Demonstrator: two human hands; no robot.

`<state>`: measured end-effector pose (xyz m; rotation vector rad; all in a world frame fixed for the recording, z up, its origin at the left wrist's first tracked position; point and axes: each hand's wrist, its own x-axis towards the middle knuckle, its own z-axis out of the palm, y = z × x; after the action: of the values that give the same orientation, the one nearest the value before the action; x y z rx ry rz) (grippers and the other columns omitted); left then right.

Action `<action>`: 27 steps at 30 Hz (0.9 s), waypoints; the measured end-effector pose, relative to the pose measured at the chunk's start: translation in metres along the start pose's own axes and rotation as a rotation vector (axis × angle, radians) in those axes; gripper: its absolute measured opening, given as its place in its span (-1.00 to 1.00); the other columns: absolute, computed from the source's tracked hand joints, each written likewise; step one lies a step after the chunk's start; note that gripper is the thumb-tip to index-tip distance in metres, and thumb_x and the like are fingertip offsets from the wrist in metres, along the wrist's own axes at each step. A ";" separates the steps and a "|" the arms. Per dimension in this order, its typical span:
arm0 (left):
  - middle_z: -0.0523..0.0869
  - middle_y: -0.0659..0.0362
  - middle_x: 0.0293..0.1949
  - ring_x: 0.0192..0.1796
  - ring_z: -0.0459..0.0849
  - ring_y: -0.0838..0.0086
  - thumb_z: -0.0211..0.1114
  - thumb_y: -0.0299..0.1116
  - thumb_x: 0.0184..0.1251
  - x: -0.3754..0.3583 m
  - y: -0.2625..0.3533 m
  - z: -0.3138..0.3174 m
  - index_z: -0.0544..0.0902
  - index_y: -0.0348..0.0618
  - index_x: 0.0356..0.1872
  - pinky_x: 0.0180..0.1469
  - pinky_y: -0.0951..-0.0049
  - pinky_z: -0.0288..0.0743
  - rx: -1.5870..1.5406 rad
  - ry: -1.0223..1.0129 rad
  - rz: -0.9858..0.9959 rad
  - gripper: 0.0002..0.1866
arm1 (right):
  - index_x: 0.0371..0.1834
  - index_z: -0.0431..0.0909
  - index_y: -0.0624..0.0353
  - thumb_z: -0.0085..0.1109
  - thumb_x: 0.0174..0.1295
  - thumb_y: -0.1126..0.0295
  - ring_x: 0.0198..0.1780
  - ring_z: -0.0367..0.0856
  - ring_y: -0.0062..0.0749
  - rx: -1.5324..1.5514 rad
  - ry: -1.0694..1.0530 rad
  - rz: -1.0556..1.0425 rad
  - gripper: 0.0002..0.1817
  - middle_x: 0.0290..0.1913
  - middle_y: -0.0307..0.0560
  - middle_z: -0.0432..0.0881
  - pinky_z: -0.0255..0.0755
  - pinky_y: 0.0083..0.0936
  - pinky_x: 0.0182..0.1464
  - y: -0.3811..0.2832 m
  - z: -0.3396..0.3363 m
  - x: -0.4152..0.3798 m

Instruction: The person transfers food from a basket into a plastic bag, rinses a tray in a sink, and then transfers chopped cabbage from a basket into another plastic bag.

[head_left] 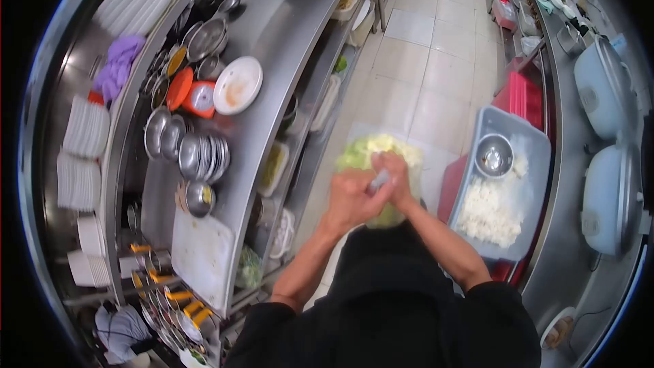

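A clear plastic bag (355, 152) of pale green and yellow chopped vegetables hangs in front of my body, over the floor. My left hand (354, 194) is closed around the bag's gathered neck (379, 180), which pokes up whitish between my fingers. My right hand (395, 176) presses against the left one and is closed on the same neck. Both hands sit above the vegetables and hide part of them. The fingers are slightly blurred.
To the left runs a steel counter (272, 34) with metal bowls (204, 157), an orange scale (201, 97), a white plate (238, 85) and a cutting board (201, 253). At right, a grey tub (538, 184) holds white rice (494, 211) and a bowl (494, 155). Rice cookers (603, 194) stand beyond.
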<state>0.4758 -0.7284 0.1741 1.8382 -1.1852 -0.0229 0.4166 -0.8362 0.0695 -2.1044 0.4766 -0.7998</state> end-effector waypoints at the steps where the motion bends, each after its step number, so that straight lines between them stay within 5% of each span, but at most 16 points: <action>1: 0.34 0.13 -0.80 -0.70 0.33 0.31 0.47 -0.24 0.04 0.020 -0.007 0.007 0.37 -0.24 -0.80 -0.61 0.37 0.20 -0.027 -0.035 -0.002 -0.52 | -0.71 0.41 0.21 0.09 0.29 0.16 -0.50 0.36 -0.34 0.123 0.038 0.129 -0.54 -0.63 -0.14 0.40 0.17 -0.35 -0.36 0.005 -0.003 0.016; 5: 0.41 0.26 -0.74 -0.67 0.33 0.46 0.53 -0.19 -0.06 0.076 -0.046 0.030 0.42 -0.22 -0.68 -0.57 0.38 0.21 -0.210 -0.303 -0.385 -0.56 | -0.79 0.27 0.23 -0.12 0.44 0.00 -0.62 0.17 -0.49 0.339 0.151 0.517 -0.34 -0.74 -0.19 0.21 0.11 -0.41 -0.51 0.032 -0.023 0.081; 6: 0.62 0.15 -0.39 -0.34 0.57 0.44 0.55 -0.14 -0.09 0.081 -0.065 0.035 0.56 -0.20 -0.34 -0.28 0.40 0.44 -0.066 -0.472 -0.447 -0.57 | -0.79 0.27 0.22 -0.13 0.44 -0.01 -0.61 0.16 -0.52 0.323 0.133 0.587 -0.34 -0.74 -0.22 0.20 0.10 -0.42 -0.51 0.045 -0.025 0.096; 9: 0.50 -0.12 0.08 0.16 0.49 0.16 0.55 -0.15 -0.14 0.090 -0.096 0.078 0.49 -0.25 0.07 0.16 0.29 0.38 0.047 -0.187 -0.205 -0.29 | -0.81 0.26 0.16 -0.16 0.44 -0.05 -0.61 0.14 -0.57 0.461 0.138 0.688 -0.32 -0.74 -0.31 0.20 0.09 -0.44 -0.51 0.077 -0.025 0.149; 10: 0.21 -0.15 0.35 0.42 0.17 0.07 0.47 -0.11 0.00 0.084 -0.121 0.093 0.26 -0.20 0.32 0.41 0.20 0.08 -0.070 -0.269 -0.317 -0.13 | -0.81 0.26 0.14 -0.17 0.45 -0.07 -0.61 0.13 -0.58 0.534 0.145 0.701 -0.32 -0.74 -0.34 0.21 0.09 -0.45 -0.52 0.087 -0.024 0.168; 13: 0.27 -0.12 0.33 0.37 0.28 0.10 0.30 0.06 0.21 0.071 -0.217 0.157 0.23 -0.13 0.36 0.34 0.24 0.23 -0.779 0.214 -0.963 -0.21 | -0.80 0.26 0.08 -0.16 0.44 -0.09 -0.58 0.14 -0.62 0.585 0.031 0.769 -0.34 -0.71 -0.40 0.25 0.08 -0.47 -0.49 0.122 -0.005 0.215; 16: 0.40 -0.08 0.27 0.30 0.41 0.16 0.07 0.13 0.36 0.119 -0.289 0.164 0.32 -0.11 0.31 0.26 0.26 0.36 -0.942 0.463 -1.449 -0.34 | -0.66 0.36 0.05 -0.19 0.46 -0.01 -0.48 0.20 -0.65 0.664 -0.134 0.866 -0.46 -0.59 -0.40 0.31 0.13 -0.53 -0.40 0.146 0.018 0.257; 19: 0.56 0.00 0.14 0.20 0.53 0.23 -0.02 0.14 0.38 0.130 -0.386 0.171 0.43 -0.07 0.23 0.15 0.21 0.50 -1.461 0.409 -1.606 -0.41 | -0.52 0.46 0.07 -0.22 0.47 0.01 -0.40 0.29 -0.66 0.891 -0.114 0.896 -0.51 -0.49 -0.38 0.39 0.19 -0.58 -0.30 0.199 0.056 0.300; 24: 0.51 0.09 0.25 0.24 0.50 0.18 -0.06 0.28 0.31 0.189 -0.453 0.210 0.40 -0.05 0.29 0.28 0.03 0.38 -1.817 0.282 -1.266 -0.28 | -0.26 0.54 0.08 -0.22 0.45 0.08 -0.32 0.40 -0.53 1.241 0.190 1.234 -0.62 -0.43 -0.31 0.48 0.30 -0.53 -0.18 0.255 0.123 0.393; 27: 0.43 0.09 0.32 0.31 0.43 0.19 -0.07 0.28 0.31 0.253 -0.468 0.205 0.31 -0.03 0.36 0.33 0.04 0.31 -1.573 0.296 -1.148 -0.25 | -0.35 0.53 0.05 -0.15 0.42 0.07 -0.35 0.40 -0.48 1.518 0.108 1.300 -0.64 -0.46 -0.27 0.49 0.30 -0.50 -0.18 0.295 0.173 0.435</action>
<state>0.8504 -0.9976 -0.1616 0.7320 0.3426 -0.9736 0.8342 -1.1651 -0.0837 -0.1490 0.7702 -0.2193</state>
